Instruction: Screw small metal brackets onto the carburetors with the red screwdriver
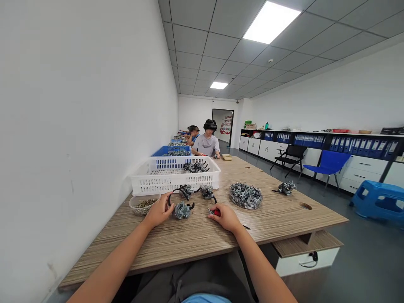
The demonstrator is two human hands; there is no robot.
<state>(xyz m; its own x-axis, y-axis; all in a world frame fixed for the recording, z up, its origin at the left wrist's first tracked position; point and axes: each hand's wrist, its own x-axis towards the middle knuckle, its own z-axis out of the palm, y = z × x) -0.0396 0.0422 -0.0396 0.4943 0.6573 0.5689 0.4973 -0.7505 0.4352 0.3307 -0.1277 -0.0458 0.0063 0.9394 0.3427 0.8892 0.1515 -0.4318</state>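
My left hand [160,210] is closed with thumb and fingers at the black hose [170,198] of a grey metal carburetor [182,210], which rests on the table in front of me. In my right hand [225,216] is a small red-handled tool [216,212], its metal tip pointing left; most of it is hidden by my fingers, perhaps pliers. Just beyond my hands, two more carburetors with black hoses, one on the left [187,191] and one on the right [207,192], lie on the table. A thin dark piece [246,227] lies beside my right wrist.
Small brass-coloured parts fill a clear tub [134,207] by the wall. Behind stands a white basket [151,185] holding carburetors. A round clear tray [233,201] of metal parts and another carburetor [285,188] are at right. A co-worker [206,143] sits at the far end.
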